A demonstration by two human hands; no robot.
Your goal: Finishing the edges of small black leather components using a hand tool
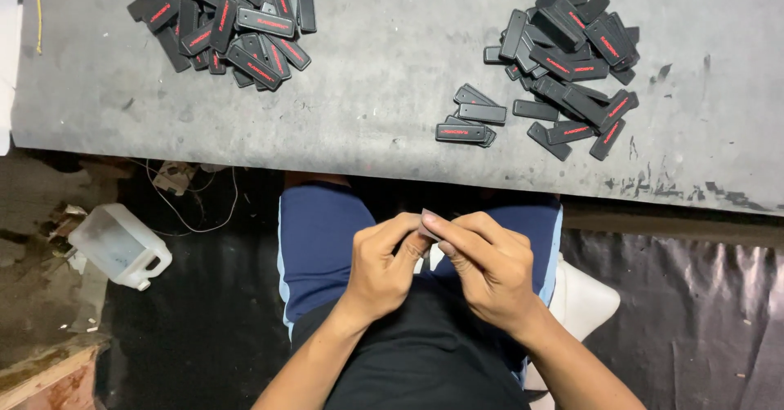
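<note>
My left hand (384,263) and my right hand (486,267) meet over my lap, below the table's front edge. Together they pinch one small dark flat tag (429,219) between the fingertips; most of it is hidden by my fingers. On the grey table (384,59) lie two heaps of black rectangular tags with red markings: one heap (224,18) at the far left, one heap (576,67) at the right. A few separate tags (472,120) lie near the table's front edge, left of the right heap.
A translucent plastic jug (118,247) lies on the floor at the left, near loose wires (196,206). A white stool edge (584,300) shows beside my right leg. Dark sheeting (694,296) covers the floor at the right. A wooden edge (49,381) sits at the bottom left.
</note>
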